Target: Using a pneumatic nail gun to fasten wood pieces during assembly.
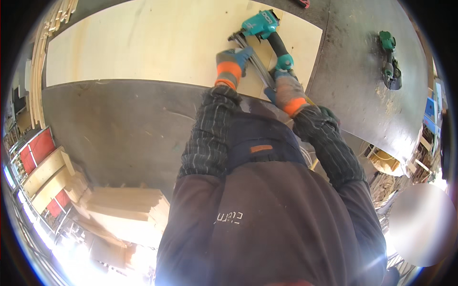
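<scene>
A teal nail gun with a black handle and a long metal magazine lies tilted over a pale plywood sheet. My left hand, in a blue, grey and orange work glove, is closed at the magazine just below the gun's nose. At the rear end of the gun, my right hand wears a matching glove. Its fingers close around the magazine's tail, beside the base of the handle. Gloves and gun hide part of the fingertips, so any small piece between them cannot be made out.
A second, green nail gun rests on the dark tabletop at the right. Thin wooden strips lie along the left edge. Stacked boards stand at the lower left. A red tool shows at the top edge.
</scene>
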Tool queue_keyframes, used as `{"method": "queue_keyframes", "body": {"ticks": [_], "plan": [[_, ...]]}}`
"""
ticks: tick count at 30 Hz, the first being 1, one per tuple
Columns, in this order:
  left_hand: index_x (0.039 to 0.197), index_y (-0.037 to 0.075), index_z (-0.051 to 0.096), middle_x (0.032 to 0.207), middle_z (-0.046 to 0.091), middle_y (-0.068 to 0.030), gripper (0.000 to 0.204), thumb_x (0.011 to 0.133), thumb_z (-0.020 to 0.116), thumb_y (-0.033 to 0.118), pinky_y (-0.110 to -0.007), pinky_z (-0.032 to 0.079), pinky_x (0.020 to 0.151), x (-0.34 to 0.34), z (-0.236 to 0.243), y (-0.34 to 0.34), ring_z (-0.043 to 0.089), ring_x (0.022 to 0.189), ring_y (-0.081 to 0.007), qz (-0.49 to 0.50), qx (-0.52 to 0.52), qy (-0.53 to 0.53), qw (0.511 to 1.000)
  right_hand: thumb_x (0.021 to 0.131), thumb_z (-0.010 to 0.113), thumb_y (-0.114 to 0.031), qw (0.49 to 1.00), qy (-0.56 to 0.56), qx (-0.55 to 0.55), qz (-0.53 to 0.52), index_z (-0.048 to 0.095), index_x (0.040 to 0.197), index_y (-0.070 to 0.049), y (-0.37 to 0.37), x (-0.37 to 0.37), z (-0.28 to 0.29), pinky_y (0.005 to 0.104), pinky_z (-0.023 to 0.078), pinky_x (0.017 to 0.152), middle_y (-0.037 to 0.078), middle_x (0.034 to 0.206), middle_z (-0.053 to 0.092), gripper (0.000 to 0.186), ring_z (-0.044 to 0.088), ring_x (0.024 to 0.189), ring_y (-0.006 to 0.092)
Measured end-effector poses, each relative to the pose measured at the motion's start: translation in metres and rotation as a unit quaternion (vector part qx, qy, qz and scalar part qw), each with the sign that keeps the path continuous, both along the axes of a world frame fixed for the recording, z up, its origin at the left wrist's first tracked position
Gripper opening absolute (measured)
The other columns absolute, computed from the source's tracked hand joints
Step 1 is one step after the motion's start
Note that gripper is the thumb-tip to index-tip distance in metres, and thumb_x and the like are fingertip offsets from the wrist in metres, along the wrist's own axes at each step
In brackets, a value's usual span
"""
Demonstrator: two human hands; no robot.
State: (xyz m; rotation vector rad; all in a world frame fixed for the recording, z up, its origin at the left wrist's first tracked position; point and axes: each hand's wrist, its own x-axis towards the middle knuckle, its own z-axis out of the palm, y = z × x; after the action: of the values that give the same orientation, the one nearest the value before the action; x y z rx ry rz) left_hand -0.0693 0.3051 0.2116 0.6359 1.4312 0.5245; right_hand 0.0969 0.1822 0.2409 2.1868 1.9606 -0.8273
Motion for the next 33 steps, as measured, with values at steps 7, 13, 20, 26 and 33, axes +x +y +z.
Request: {"method": "queue_keyframes", "body": {"ticks": [7, 13, 20, 26, 33], "plan": [[0.083, 0.005, 0.068, 0.057, 0.053, -0.0039, 0.025, 0.089, 0.082, 0.025, -0.034, 0.045, 0.044, 0.053, 0.015, -0.036, 0.049, 0.044, -0.0166, -0.002, -0.030, -0.082, 0.996, 0.078, 0.084, -0.019, 0.975, 0.085, 0.074, -0.193, 0.057, 0.137, -0.004, -0.045, 0.062, 0.024, 0.0471, 0.053, 0.097, 0.023, 0.125, 0.068, 0.067, 0.065, 0.116, 0.0417], [0.075, 0.010, 0.061, 0.057, 0.046, 0.0001, 0.034, 0.098, 0.075, 0.031, -0.036, 0.045, 0.047, 0.089, -0.002, -0.067, 0.044, 0.046, -0.0167, -0.072, -0.032, -0.170, 0.982, 0.075, 0.087, -0.034, 0.958, 0.164, -0.004, -0.234, 0.066, 0.127, -0.003, -0.082, 0.076, 0.017, 0.0442, 0.057, 0.091, 0.021, 0.108, 0.072, 0.064, 0.070, 0.103, 0.0376], [0.088, 0.015, 0.066, 0.057, 0.046, 0.0068, 0.023, 0.099, 0.073, 0.035, -0.031, 0.039, 0.045, 0.103, -0.012, -0.053, 0.043, 0.046, -0.0119, -0.097, -0.044, -0.154, 0.982, 0.087, 0.075, -0.038, 0.902, 0.232, 0.107, -0.349, 0.052, 0.139, -0.004, -0.102, 0.042, 0.045, 0.0490, 0.054, 0.095, 0.024, 0.122, 0.067, 0.067, 0.067, 0.109, 0.0443], [0.069, 0.011, 0.060, 0.054, 0.049, -0.0006, 0.037, 0.097, 0.075, 0.031, -0.036, 0.044, 0.044, 0.105, 0.004, -0.030, 0.047, 0.043, -0.0177, -0.125, -0.024, -0.160, 0.979, 0.092, 0.073, -0.024, 0.857, 0.219, 0.283, -0.370, 0.064, 0.126, -0.005, -0.171, 0.008, 0.088, 0.0485, 0.057, 0.082, 0.019, 0.106, 0.072, 0.039, 0.071, 0.098, 0.0406], [0.073, 0.009, 0.062, 0.053, 0.050, -0.0023, 0.035, 0.096, 0.076, 0.032, -0.035, 0.042, 0.042, 0.121, 0.013, -0.055, 0.047, 0.043, -0.0185, -0.105, -0.011, -0.143, 0.984, 0.089, 0.075, -0.017, 0.812, 0.069, 0.294, -0.499, 0.065, 0.125, -0.004, -0.256, 0.003, 0.088, 0.0478, 0.055, 0.088, 0.022, 0.110, 0.070, 0.039, 0.068, 0.098, 0.0428]]}}
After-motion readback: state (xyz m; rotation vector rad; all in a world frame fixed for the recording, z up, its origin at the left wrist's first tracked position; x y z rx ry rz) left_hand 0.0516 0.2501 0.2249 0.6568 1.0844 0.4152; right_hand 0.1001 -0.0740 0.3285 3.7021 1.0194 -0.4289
